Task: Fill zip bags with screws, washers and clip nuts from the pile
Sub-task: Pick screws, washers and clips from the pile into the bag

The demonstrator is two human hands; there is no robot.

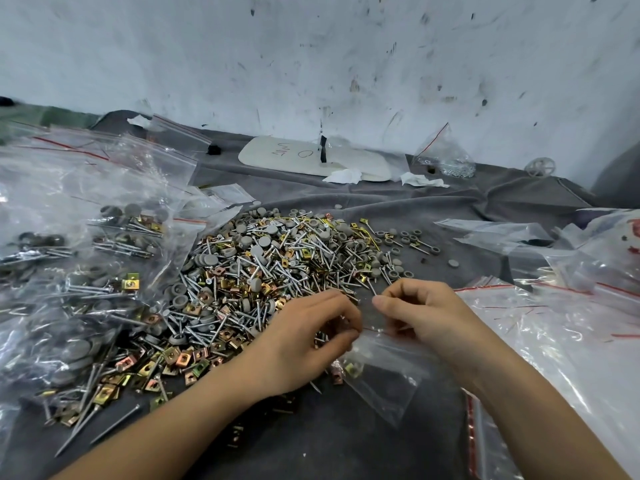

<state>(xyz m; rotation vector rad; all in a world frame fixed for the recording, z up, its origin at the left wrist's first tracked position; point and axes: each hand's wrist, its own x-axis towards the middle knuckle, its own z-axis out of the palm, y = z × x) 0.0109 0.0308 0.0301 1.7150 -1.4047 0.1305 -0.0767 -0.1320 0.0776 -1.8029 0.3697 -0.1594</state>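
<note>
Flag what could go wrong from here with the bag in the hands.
The screws are long and pointed; the zip bag is thin film, so tips could pierce it.
The left hand and right hand pinch its mouth at the edge of the pile; a slip could spill parts back and spoil the count.
Filled bags crowd the pile's left side; loose parts could hide under them.

Pile [270,271] mid cloth [346,441]. Filled bags [86,237] heaped L of it, empty bags [554,327] to R. Zip bag [384,372] at pile's near edge, btwn L hand [304,337] & R hand [426,317]. Board [294,154] behind pile, by wall [311,64]; 1 part-filled bag [446,157] to board's R
</note>
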